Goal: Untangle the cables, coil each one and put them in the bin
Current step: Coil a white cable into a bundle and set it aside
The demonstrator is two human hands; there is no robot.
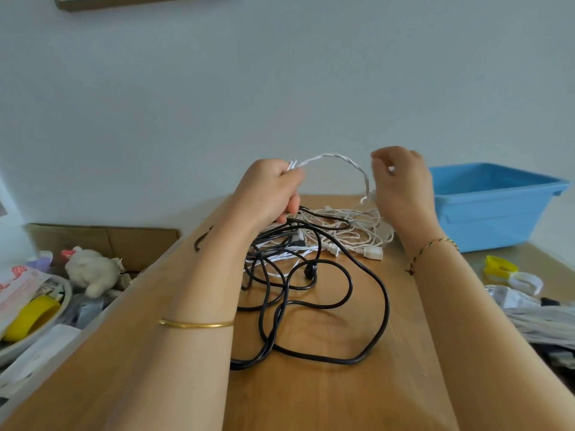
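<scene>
Black cable (386, 306) sprawls loose below my grip, nearer me: thick, springy, heavier. White cable (326, 155) bunched just under both hands, strand arching up between them: thin, limp, light, likely to snag. Left hand (270, 188) pinches its end; best hold there. Right hand (401, 181) curled beside arch, can't tell if holding. Bin (485, 206) beyond right hand, to its right.

cable tangle (311, 259) mid-table, bin (491, 206) right

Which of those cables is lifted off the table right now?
The thin white twisted cable: the left hand pinches it and it arcs across to the right hand. The black cable lies in loops on the table.
</scene>
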